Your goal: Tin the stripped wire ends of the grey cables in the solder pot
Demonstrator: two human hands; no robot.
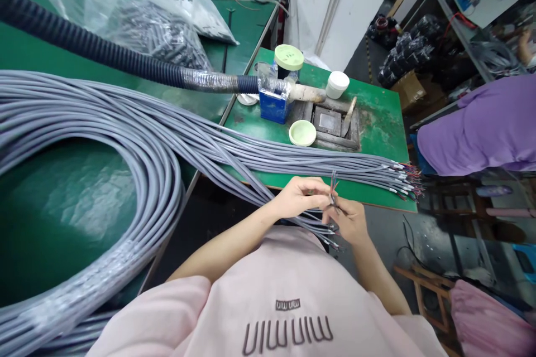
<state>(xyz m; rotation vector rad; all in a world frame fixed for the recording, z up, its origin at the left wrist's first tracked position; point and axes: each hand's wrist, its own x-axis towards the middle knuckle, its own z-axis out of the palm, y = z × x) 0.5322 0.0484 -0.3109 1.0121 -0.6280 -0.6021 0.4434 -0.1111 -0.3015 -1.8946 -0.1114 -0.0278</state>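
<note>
Both hands meet above the bench's front edge, at the stripped end of a grey cable. My left hand is closed on that cable end, and thin coloured wires fan upward from between the fingers. Pressed close on the other side, my right hand has its fingers pinched at the same wires; what exactly lies between them is hidden. Below the hands hang more grey cable ends. Behind them a thick row of grey cables runs across the bench, its stripped ends fanned out at the right.
A large cable coil fills the left table. A black corrugated hose reaches a blue box beside a solder pot, a pale green lid and a white tub. A person in purple is at the right.
</note>
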